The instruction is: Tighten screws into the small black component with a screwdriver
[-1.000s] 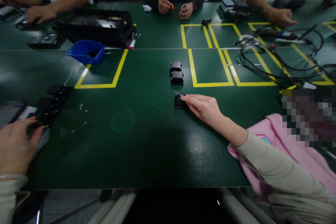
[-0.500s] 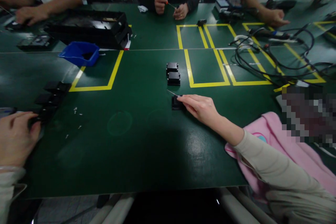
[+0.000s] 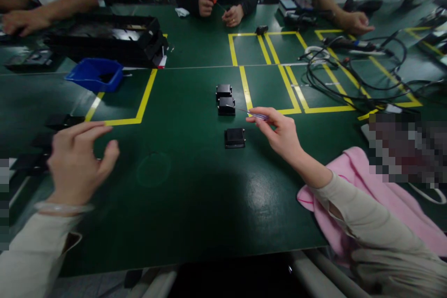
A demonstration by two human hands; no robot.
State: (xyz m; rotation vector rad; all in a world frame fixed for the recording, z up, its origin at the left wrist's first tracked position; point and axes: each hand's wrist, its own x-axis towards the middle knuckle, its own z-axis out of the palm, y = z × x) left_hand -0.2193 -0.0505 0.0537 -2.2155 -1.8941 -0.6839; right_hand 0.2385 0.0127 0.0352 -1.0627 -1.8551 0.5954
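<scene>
The fingers of the right hand [image 3: 279, 130] are closed in a pinch on the slim handle of a screwdriver [image 3: 257, 115], whose thin shaft points left and slightly away from the person. Its tip lies across the view of the front box [image 3: 226, 107] of a close pair; whether it touches the box or hangs above it, I cannot tell. That box lies to the left of these fingers, roughly in line with the shaft, its longer visible edge running left to right. The back box [image 3: 224, 90] sits right behind it.

Nearer the person, a single box [image 3: 235, 137] rests on the tabletop [image 3: 195, 205], apart from the pair and just left of and below the right hand, which is much the nearer hand to all three.

The left hand [image 3: 78, 160] is well apart, thumb and fingers spread, with nothing seen between them. A row of black boxes [image 3: 39, 140] lies beside it, partly hidden by it.

Farther out are a blue bin [image 3: 95, 74], tangled cables [image 3: 316, 81] and a pink cloth [image 3: 352, 172] by the right forearm. Nothing visible stands between the screwdriver and the front box.
</scene>
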